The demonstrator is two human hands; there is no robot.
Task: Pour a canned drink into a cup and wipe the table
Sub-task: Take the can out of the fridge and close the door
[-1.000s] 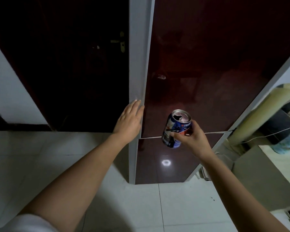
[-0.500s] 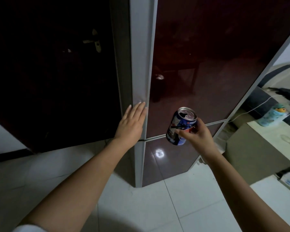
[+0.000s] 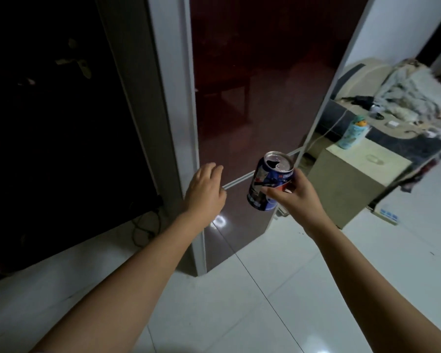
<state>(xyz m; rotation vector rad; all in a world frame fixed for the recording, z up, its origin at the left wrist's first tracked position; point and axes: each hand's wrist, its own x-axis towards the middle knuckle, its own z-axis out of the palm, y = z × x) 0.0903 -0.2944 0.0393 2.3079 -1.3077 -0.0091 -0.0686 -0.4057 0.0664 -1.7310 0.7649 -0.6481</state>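
So, early stage: the can is in hand and its tab opening is already punched, but nothing is poured and nothing is wiped yet. Right hand grips the can around its lower body, fingers and thumb curled round it; the can sits centre frame, tilted slightly left, mouth up. Left hand is empty, fingers loosely relaxed, just in front of the fridge edge; can't tell whether it touches the door.

No cup and no cloth visible anywhere. Only candidate surface is the small beige counter at right of frame, with a light-blue patterned bottle standing near its far corner. My read: carrying, pouring and wiping all remain.

Hard to make out:
- liquid level inside the can
- left third of frame is near black, only a door handle shows
- clutter on the bed at upper right is too blurred to identify
- can label text unreadable.
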